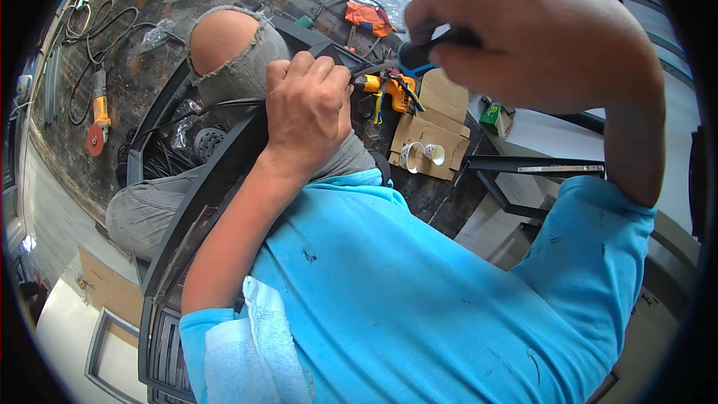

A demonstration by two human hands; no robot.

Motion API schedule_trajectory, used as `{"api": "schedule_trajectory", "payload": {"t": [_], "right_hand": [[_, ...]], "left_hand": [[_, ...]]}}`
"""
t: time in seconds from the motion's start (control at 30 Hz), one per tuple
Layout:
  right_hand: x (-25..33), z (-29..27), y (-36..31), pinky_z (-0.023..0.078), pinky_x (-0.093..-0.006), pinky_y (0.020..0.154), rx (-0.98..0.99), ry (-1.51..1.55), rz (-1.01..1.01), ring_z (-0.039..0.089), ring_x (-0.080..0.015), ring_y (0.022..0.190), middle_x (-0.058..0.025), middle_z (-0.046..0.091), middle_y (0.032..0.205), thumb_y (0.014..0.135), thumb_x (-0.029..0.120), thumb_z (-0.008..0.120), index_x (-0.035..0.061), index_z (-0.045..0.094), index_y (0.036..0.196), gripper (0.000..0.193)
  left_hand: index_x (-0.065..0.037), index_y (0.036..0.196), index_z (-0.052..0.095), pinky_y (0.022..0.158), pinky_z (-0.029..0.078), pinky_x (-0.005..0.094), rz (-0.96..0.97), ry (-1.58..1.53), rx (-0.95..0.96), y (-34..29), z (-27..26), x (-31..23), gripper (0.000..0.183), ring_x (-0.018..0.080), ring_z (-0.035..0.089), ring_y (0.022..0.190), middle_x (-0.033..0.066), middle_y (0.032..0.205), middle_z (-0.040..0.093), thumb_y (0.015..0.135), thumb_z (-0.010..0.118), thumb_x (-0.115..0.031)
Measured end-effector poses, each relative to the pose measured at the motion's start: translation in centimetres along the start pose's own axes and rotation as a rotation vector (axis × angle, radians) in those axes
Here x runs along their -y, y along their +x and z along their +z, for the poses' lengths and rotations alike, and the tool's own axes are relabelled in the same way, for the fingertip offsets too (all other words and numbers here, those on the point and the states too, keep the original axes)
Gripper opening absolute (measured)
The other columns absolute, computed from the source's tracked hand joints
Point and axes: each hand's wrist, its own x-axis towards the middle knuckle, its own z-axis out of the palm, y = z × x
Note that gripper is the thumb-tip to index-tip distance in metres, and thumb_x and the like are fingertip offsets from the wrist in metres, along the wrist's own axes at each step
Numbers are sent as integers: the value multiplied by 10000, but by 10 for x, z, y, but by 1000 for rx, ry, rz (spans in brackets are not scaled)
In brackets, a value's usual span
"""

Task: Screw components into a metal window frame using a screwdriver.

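Note:
My left hand (307,105) is closed in a fist over the dark metal frame (250,138) that lies across my lap. A black cable (228,103) runs into this fist from the left, and a dark strand comes out on its right side. Raised higher at the right, my right hand (486,34) is wrapped around a hand tool with a black and blue handle (419,54). The tool's tip is close to the strand beside my left fist; its exact kind is hard to make out. Just below that spot lies a yellow power tool (396,91).
An angle grinder (99,108) with a red disc lies on the dark floor at left, its cord looped behind. Flattened cardboard (434,131) holds two paper cups (434,154). An orange packet (368,18) lies far off, a green box (491,114) at right. Metal frames surround me.

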Motion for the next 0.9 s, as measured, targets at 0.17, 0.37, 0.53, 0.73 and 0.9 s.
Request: {"api": "schedule_trajectory", "payload": {"t": [0.17, 0.37, 0.53, 0.73, 0.9], "right_hand": [[-20, 24, 19, 555, -371, 674, -147, -116, -15, 709, -220, 807, -133, 721, 912, 888, 224, 645, 35, 711, 1114, 301], [-71, -3, 33, 528, -354, 617, -626, -211, -63, 663, -256, 704, -105, 649, 781, 770, 191, 823, 85, 754, 910, 189], [-112, 7, 42, 463, -251, 493, -871, 299, -323, 544, -106, 570, -47, 616, 832, 782, -103, 580, 28, 674, 1177, 427], [43, -27, 53, 552, -312, 638, -617, 78, -542, 707, -186, 667, -146, 740, 818, 744, 4, 671, -16, 724, 1117, 377], [118, -36, 59, 593, -349, 753, -440, 33, -783, 775, -248, 817, -172, 766, 943, 762, 91, 750, 5, 722, 1163, 412]], "left_hand": [[-121, 780, 632, 811, 385, 410, 46, -25, -62, 11, 6, 2, 88, 247, 584, 869, 33, 807, 607, 799, 717, -130], [-138, 746, 635, 811, 509, 466, 95, 116, 6, -12, 12, 29, 80, 285, 633, 784, 109, 773, 628, 702, 695, -168], [-79, 738, 656, 864, 399, 424, 196, 85, -151, 7, 35, 11, 148, 269, 582, 886, 70, 796, 613, 731, 710, -217], [-71, 767, 655, 883, 380, 399, 136, 134, -239, -7, 52, 16, 182, 247, 560, 952, 70, 863, 628, 799, 643, -250], [-67, 813, 663, 933, 375, 394, 94, 133, -260, -1, 57, 12, 163, 231, 547, 985, 59, 892, 624, 816, 622, -225]]}}
